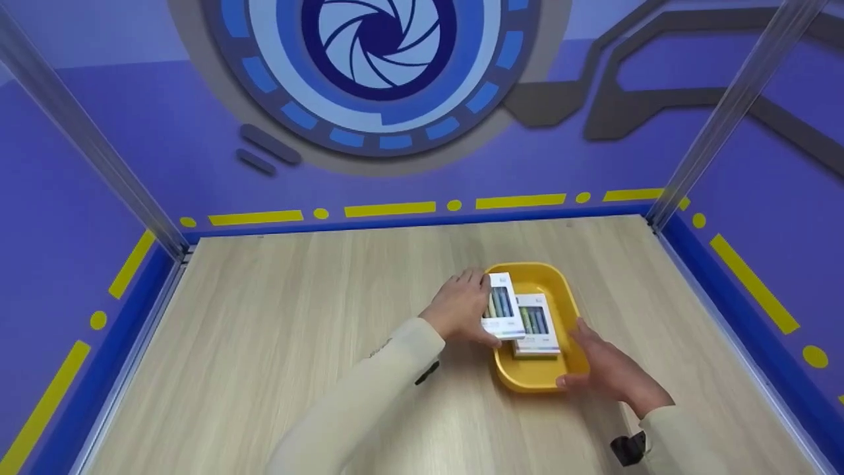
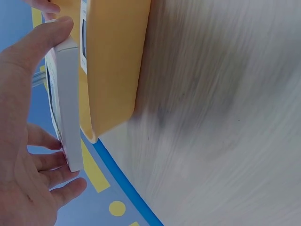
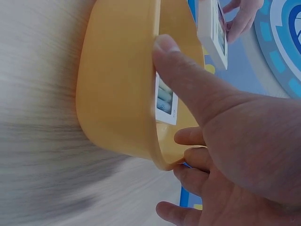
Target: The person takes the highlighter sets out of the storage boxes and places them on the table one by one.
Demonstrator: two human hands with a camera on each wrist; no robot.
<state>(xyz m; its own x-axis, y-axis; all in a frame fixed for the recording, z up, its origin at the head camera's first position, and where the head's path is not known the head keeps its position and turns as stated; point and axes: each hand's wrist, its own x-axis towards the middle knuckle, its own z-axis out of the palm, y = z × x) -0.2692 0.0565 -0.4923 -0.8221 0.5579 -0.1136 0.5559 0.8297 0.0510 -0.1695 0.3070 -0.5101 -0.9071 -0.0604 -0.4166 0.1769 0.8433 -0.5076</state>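
Observation:
My left hand (image 1: 459, 307) grips a white box (image 1: 504, 310) by its long edges, thumb at the near end and fingers at the far end. Coloured sticks show through the box's window. It is held tilted above the left rim of a yellow plastic bin (image 1: 572, 300), seen edge-on in the left wrist view. A second, similar white box (image 1: 537, 326) lies inside the bin, partly covered by the first. At the bin's near right corner, my right hand (image 1: 610, 366) holds the rim, its thumb (image 3: 168, 47) on the near edge and other fingers over the right side.
The bin stands on a light wood-grain table (image 1: 297, 316), right of its middle. Blue and purple printed panels (image 1: 145, 152) surround the table at the back and sides, with clear posts (image 1: 738, 105) at the back corners.

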